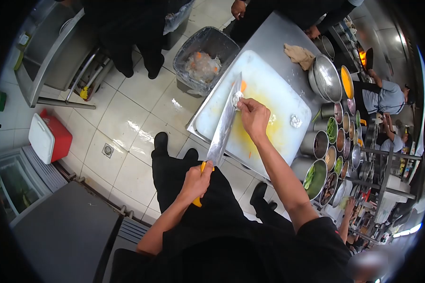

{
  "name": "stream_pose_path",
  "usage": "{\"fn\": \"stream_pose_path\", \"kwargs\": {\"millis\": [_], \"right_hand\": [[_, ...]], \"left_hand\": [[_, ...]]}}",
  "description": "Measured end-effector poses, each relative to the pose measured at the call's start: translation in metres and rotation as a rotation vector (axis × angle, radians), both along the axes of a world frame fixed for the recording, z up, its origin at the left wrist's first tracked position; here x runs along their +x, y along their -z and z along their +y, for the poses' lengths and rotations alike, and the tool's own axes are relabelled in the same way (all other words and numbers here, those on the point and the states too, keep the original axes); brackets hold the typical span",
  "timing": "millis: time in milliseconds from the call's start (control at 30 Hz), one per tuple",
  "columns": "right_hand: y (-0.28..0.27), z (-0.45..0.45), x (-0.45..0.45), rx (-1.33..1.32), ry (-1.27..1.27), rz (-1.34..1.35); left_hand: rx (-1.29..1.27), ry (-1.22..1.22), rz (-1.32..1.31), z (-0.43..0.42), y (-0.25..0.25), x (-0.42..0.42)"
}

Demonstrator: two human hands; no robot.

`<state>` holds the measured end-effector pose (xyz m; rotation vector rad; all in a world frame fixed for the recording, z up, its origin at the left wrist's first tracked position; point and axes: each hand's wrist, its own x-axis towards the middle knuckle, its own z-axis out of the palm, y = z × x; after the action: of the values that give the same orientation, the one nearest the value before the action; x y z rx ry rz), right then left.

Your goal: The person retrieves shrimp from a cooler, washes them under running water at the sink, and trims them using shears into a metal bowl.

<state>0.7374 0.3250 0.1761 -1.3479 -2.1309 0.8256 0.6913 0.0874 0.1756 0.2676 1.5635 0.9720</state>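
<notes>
My left hand point(197, 182) is wrapped round the yellow handle of a large knife point(224, 127), whose blade points up and away over the cutting board's left side. My right hand point(254, 118) pinches a crumpled whitish piece point(237, 98) against the blade. The white cutting board point(278, 108) has a yellow stain under and around my right hand. A small orange piece point(243, 86) lies beside the blade near its tip. Another crumpled silvery-white piece point(295, 121) rests toward the board's right side.
A lined bin point(182, 61) with scraps stands beyond the board's left edge. Metal pots of food point(312, 177), a colander point(327, 78) and a tan cloth point(299, 55) are on the right. Other people stand across the table and at the right. A red cooler point(61, 139) sits at left.
</notes>
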Motion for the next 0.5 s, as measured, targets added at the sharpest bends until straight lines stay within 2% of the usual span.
{"fn": "stream_pose_path", "kwargs": {"millis": [267,367,433,500], "right_hand": [[0.002,-0.004,-0.002,-0.007,0.043,0.022],[0.001,-0.003,0.000,0.021,0.035,0.049],[0.006,-0.004,0.002,0.050,0.020,0.088],[0.003,-0.004,0.002,0.066,-0.021,0.075]], "left_hand": [[-0.047,0.010,-0.072,-0.024,-0.010,0.008],[-0.026,0.006,0.004,-0.026,-0.011,0.006],[0.053,0.019,0.288,-0.036,0.000,0.004],[0.027,-0.027,0.265,-0.044,-0.004,-0.004]]}}
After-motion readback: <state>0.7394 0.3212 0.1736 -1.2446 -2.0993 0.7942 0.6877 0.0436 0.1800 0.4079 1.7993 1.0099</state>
